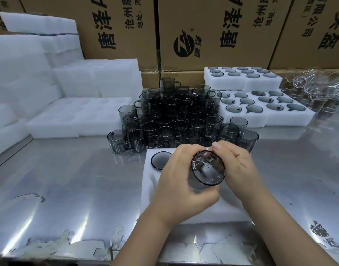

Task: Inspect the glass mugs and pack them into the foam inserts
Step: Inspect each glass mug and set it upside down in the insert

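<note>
Printed cardboard cartons (212, 31) wall off the back of a steel table (68, 179) where glass mugs are being checked and packed. Stacks of blank inserts (30, 73) of white foam fill the left side, none of them holding a mug.

At centre stands a dense crowd of loose mugs (180, 116), smoky grey and partly stacked. By the look of it, dozens are yet to be handled.

At the right rear, filled inserts (241, 83) sit in two stepped layers, and every visible pocket shows a dark rim. A tangle of clear glassware (314, 85) lies just beyond them.

The front insert (212, 212) lies on the table directly before the person. The left grip (176, 181) is wrapped round the body of the held mug (208, 169) from below. The right grip (235, 162) pinches its far rim between thumb and curled fingers. The mug is above the insert's middle, its mouth tilted toward the camera.

One seated mug (161, 160) occupies the far-left pocket of the front insert, just beside the left grip.

The job appears well begun but far from finished. This insert is barely started, and the present step looks like inspection ahead of seating.
</note>
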